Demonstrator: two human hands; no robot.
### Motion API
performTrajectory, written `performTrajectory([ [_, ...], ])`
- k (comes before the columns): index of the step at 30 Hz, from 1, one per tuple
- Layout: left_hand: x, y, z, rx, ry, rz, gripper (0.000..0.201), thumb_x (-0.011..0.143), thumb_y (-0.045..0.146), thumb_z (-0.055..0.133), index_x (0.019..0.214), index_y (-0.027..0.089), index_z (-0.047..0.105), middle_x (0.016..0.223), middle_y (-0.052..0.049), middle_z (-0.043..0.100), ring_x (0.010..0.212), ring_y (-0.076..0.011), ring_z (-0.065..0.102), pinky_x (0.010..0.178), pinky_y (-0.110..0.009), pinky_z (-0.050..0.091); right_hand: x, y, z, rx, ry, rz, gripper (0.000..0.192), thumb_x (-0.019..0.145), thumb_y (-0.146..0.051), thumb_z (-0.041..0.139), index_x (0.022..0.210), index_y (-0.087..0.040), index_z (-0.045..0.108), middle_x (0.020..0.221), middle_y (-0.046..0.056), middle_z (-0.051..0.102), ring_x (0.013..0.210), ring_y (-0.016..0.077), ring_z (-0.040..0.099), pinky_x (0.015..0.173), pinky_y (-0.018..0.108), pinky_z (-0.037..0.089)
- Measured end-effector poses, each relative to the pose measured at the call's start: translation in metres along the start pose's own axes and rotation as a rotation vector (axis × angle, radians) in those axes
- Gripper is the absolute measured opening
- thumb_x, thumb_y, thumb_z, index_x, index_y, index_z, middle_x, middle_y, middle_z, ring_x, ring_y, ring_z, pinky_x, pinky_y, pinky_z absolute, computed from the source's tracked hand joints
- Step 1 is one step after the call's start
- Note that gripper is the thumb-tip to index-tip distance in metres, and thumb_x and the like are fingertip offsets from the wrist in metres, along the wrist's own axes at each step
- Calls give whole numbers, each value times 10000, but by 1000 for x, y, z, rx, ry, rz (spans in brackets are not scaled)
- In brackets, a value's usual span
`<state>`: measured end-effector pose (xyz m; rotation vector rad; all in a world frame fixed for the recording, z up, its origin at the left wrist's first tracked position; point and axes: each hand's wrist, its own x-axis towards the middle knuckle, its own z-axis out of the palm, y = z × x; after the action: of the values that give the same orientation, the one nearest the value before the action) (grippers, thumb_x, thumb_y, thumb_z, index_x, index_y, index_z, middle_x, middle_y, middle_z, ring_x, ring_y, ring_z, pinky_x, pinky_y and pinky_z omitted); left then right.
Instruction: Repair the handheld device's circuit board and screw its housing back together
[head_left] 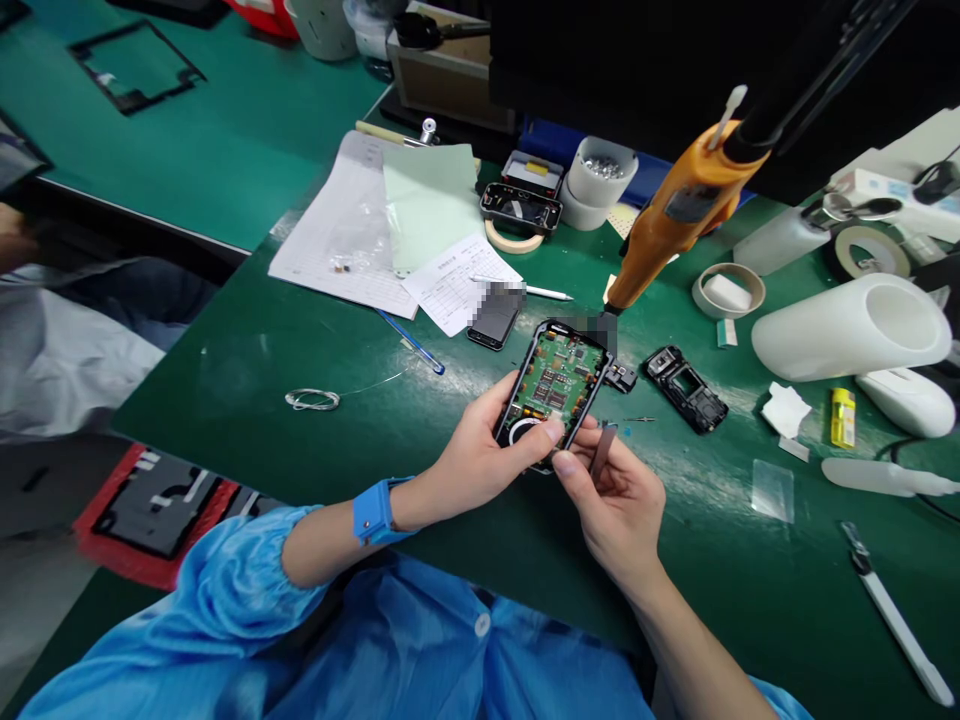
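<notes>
Head view: left hand (480, 455) gripping open phone (553, 385) (PCB up), right hand (615, 495) w/ strip (602, 450).

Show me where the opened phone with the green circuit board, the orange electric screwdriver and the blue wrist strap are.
opened phone (556, 378): head view, on the green circuit board.
orange electric screwdriver (679, 205): head view, on the middle of its orange body.
blue wrist strap (373, 511): head view, on the band at the left wrist.
</notes>
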<state>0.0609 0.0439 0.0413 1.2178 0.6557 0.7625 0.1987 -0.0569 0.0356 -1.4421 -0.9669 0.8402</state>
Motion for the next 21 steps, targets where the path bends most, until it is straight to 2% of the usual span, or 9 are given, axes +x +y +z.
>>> performTrajectory([
  [6, 0, 0, 1, -1, -1, -1, 273, 955, 300, 803, 1186, 167, 743, 1102, -76, 871, 1012, -219, 831, 876, -269, 667, 0, 0, -1, -2, 5, -3, 270, 962, -474, 833, 1037, -214, 847, 720, 2, 710, 517, 96, 470, 481, 227, 458],
  [14, 1, -1, -1, 36, -16, -6, 323, 963, 371, 824, 1204, 170, 749, 1104, -79, 867, 1029, -232, 826, 880, -288, 668, 1, 0, -1, -24, 8, 9, 321, 963, -529, 825, 993, -209, 835, 698, 1, 683, 511, 96, 453, 466, 229, 447],
  [21, 1, 0, 0, 21, -18, 21, 246, 967, 265, 784, 1186, 163, 736, 1098, -72, 870, 1008, -207, 829, 877, -260, 663, 0, 1, -3, -16, 4, 0, 299, 974, -517, 824, 993, -219, 842, 685, -10, 660, 508, 95, 442, 465, 224, 437],
])
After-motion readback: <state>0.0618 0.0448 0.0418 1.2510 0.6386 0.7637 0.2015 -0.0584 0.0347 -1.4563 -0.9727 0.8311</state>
